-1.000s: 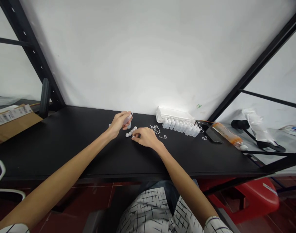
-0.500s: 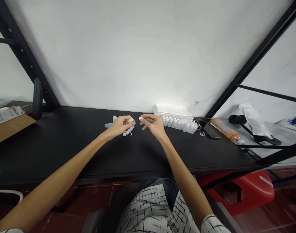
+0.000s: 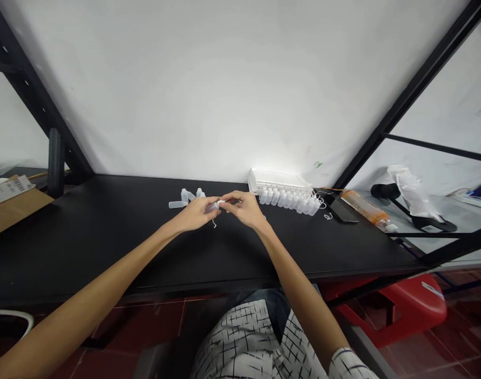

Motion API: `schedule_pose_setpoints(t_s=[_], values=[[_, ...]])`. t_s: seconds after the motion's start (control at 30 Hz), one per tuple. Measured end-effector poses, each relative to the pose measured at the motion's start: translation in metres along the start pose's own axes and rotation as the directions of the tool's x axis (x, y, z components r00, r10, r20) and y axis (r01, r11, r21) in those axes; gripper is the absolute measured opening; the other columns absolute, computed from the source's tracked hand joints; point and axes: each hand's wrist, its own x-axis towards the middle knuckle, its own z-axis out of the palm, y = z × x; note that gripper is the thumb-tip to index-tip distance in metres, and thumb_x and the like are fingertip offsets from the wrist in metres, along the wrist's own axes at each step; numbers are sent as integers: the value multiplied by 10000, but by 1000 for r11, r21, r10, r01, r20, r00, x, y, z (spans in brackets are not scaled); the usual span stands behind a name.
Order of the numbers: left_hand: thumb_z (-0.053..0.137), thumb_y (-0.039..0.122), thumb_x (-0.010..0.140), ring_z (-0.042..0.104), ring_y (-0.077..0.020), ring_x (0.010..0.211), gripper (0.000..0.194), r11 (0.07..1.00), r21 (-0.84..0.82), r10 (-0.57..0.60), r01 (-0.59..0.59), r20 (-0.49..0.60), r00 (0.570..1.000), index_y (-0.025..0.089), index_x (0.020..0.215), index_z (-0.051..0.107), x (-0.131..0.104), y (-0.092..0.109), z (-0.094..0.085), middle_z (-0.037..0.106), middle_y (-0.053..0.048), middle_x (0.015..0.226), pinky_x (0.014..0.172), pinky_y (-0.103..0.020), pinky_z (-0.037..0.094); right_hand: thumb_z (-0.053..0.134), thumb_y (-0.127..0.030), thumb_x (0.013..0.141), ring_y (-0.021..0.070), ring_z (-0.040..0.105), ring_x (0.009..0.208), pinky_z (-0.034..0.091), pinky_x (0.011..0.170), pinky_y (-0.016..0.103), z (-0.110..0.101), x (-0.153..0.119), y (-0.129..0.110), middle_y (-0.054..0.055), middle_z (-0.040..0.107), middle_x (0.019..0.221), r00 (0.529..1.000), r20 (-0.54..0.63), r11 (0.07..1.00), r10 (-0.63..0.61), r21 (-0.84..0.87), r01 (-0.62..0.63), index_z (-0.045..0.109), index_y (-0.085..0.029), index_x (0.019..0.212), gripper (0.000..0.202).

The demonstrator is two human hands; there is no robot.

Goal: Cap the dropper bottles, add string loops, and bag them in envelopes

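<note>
My left hand point(image 3: 193, 216) is closed around a small translucent plastic bottle point(image 3: 211, 208), tilted toward the right. At the bottle's mouth, my right hand point(image 3: 244, 209) pinches a small white cap point(image 3: 221, 203) between thumb and fingers. Whether the cap is seated cannot be made out. Just behind my left hand are a few loose bottles: a lying bottle point(image 3: 178, 204) and an upright bottle point(image 3: 200, 192) among them. A thin white strip point(image 3: 214, 223) shows below the held bottle. Right of my right hand stands a row of several capped bottles point(image 3: 290, 200).
Behind the row, a white stack of trays or boxes point(image 3: 280, 179) rests against the wall. A white loop point(image 3: 328, 216), a dark phone point(image 3: 344, 211) and an orange-wrapped bottle point(image 3: 364, 208) lie to the right. A cardboard box point(image 3: 17, 209) sits at far left, a red stool point(image 3: 416, 310) below right.
My right hand has moved left with the white cap and now meets the bottle's mouth. The loose bottles behind my left hand show more plainly, and the view has shifted slightly.
</note>
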Motion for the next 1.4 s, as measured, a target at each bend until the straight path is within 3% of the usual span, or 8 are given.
schedule_pose_setpoints(t_s=[0.17, 0.37, 0.5, 0.6, 0.7, 0.93, 1.13, 1.4], values=[[616, 295, 796, 567, -212, 711, 451, 998, 55, -1, 4, -48, 999, 170, 1229, 639, -3, 2, 6, 649, -28, 769, 754, -334, 436, 608, -451, 875, 115, 558, 632, 415, 612, 236, -3, -2, -1, 5, 651, 687, 1000, 12, 971, -22, -239, 24, 685, -163, 739, 327], [564, 293, 829, 409, -143, 534, 330, 994, 106, 18, -21, 30, 999, 163, 1113, 670, -3, 5, 11, 501, 32, 604, 563, -247, 314, 433, -520, 971, 119, 539, 576, 340, 600, 246, -2, -7, -8, 0, 569, 543, 1000, 10, 866, 18, -500, -10, 592, -172, 552, 567], [549, 290, 843, 398, -141, 529, 383, 993, 114, 12, -14, 15, 1000, 161, 1186, 662, -1, 1, 11, 481, 38, 587, 555, -243, 290, 381, -543, 982, 113, 577, 565, 405, 638, 248, -11, -6, -9, 10, 649, 619, 997, 2, 926, 71, -373, -65, 659, -174, 665, 560], [561, 293, 835, 389, -139, 531, 395, 994, 111, 19, -17, -16, 1000, 176, 1197, 667, 0, 0, 11, 489, 38, 594, 559, -243, 287, 591, -489, 879, 99, 564, 534, 440, 588, 238, -20, -4, -9, 8, 690, 742, 996, 65, 988, 69, -143, -59, 692, -179, 925, 330], [571, 274, 825, 390, -137, 530, 369, 996, 76, 45, -44, -12, 999, 190, 1167, 677, -1, 1, 12, 509, 36, 607, 578, -247, 311, 744, -419, 742, 109, 584, 563, 450, 562, 236, -21, -3, -7, 24, 697, 798, 985, 164, 998, 50, -30, -46, 693, -166, 982, 352], [584, 227, 789, 395, -136, 514, 369, 998, 62, 22, -20, -29, 999, 192, 1147, 670, -2, 2, 12, 490, 44, 575, 581, -247, 311, 442, -555, 950, 108, 576, 554, 451, 648, 245, -10, -4, -1, 3, 595, 532, 987, 117, 948, 111, -310, -70, 632, -163, 582, 570], [577, 272, 822, 462, -159, 569, 487, 995, 98, 16, -11, -41, 999, 178, 1299, 600, -1, 3, 7, 582, 14, 655, 612, -255, 333, 683, -427, 809, 104, 585, 565, 476, 593, 246, -16, -2, -7, 24, 686, 824, 990, 137, 999, 38, -28, -34, 667, -171, 1001, 319], [615, 274, 795, 479, -175, 571, 488, 997, 79, -9, 15, -68, 998, 159, 1269, 626, -2, -1, 11, 598, 5, 645, 611, -266, 345, 479, -481, 954, 105, 550, 566, 403, 605, 232, -7, -5, 0, -4, 608, 605, 988, 149, 936, 46, -351, 9, 635, -162, 709, 431]])
